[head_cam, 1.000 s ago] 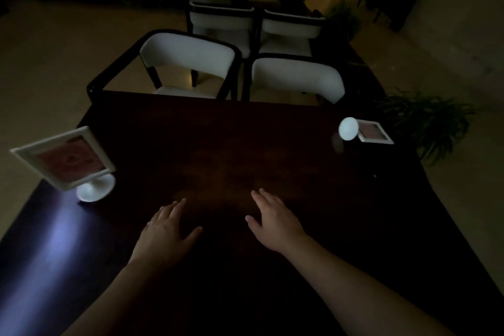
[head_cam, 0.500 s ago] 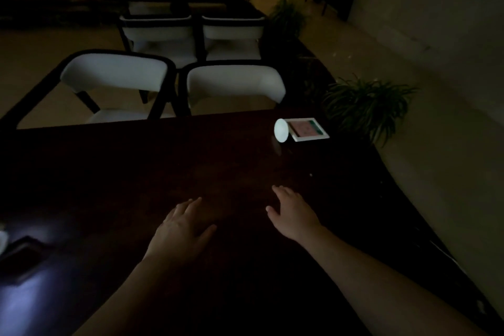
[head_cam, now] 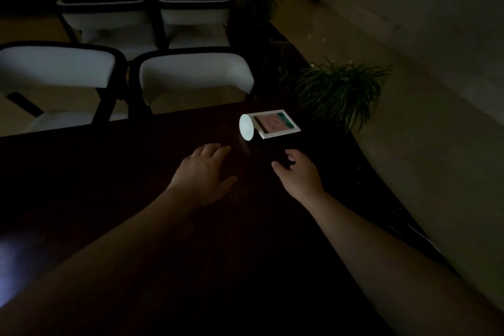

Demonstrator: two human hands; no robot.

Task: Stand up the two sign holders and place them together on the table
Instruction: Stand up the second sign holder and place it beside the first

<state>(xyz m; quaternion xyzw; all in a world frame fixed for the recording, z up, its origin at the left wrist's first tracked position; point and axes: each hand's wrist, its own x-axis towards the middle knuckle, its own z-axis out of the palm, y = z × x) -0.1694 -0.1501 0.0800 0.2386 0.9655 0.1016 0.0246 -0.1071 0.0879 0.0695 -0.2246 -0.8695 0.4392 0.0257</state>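
A white sign holder (head_cam: 274, 124) lies flat on the dark table (head_cam: 109, 161) near its far right corner, frame face up, its round base (head_cam: 246, 127) on edge and facing me. My left hand (head_cam: 203, 172) hovers open just short of the base, fingers spread. My right hand (head_cam: 298, 173) reaches out open below the frame, a short way from it. Neither hand touches the holder. The second sign holder is out of view to the left.
Two white chairs (head_cam: 191, 76) stand at the table's far side, with more chairs and another table behind. A potted plant (head_cam: 341, 90) sits on the floor just past the right table edge (head_cam: 381, 185). The room is dim.
The view has swung right, so the upright sign holder on the left has left the frame. Both hands have moved forward and right toward the lying holder.
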